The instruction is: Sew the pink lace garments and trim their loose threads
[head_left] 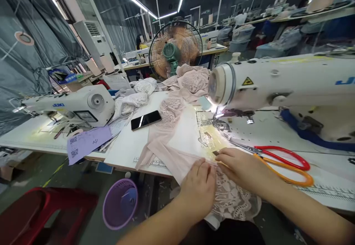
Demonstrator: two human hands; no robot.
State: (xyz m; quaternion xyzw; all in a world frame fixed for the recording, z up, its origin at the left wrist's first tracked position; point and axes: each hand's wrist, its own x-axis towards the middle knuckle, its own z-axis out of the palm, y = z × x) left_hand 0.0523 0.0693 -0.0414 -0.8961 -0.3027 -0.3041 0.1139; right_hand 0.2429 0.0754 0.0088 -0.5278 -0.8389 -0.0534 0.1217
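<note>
A pale pink lace garment [230,197] hangs over the near edge of the white sewing table [127,148]. My left hand [198,187] rests on the fabric with its fingers curled down onto the cloth. My right hand [241,167] lies just to its right, fingers together, pinching the fabric's edge near a small dark tag. Both hands sit in front of the needle area of the white sewing machine [277,86]. Red and orange scissors [285,163] lie on the table right behind my right hand.
A black phone [145,120] lies on the table to the left, beside more pink lace pieces [191,82]. A fan [175,49] stands behind. A second sewing machine [80,106] is at left. A purple basket [119,203] and red stool [44,211] sit on the floor.
</note>
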